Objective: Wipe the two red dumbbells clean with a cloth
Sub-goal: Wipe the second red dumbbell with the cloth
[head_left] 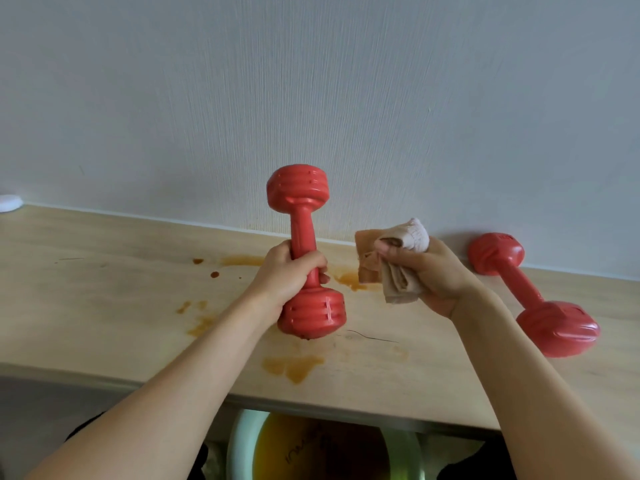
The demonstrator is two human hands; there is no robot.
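At the far left edge, a small white round object [7, 202] sits on the bench [104, 289] where it meets the wall [311, 81]; the frame edge cuts it off and its identity is unclear. Orange-brown stains [294, 367] are scattered over the middle of the pale wooden bench, some at about 9 o'clock from the held dumbbell and a larger one below it at 6 o'clock.

The left hand [289, 275] is closed in a full fist around the handle of the first red dumbbell [304, 251], fingers wrapped round the lower part of the shaft. This dumbbell stands nearly upright, its long axis running from 12 to 6 o'clock, one ribbed head up against the wall and the other low over the bench; whether the lower head touches the surface cannot be told.

Just to its right, at 3 o'clock, the right hand [436, 275] grips a bunched cloth [391, 261], thumb pressed over the folds. The cloth is beige with a whitish-pink towelling part at the top, and it is close to the held dumbbell without touching it.

Further right, the second red dumbbell [533, 292] lies on the bench, its long axis slanting from 11 o'clock, near the wall, to 5 o'clock. The right forearm covers part of its shaft.

Below the bench edge, a pale green basin [242, 445] with a yellowish inside is partly hidden and blurred.
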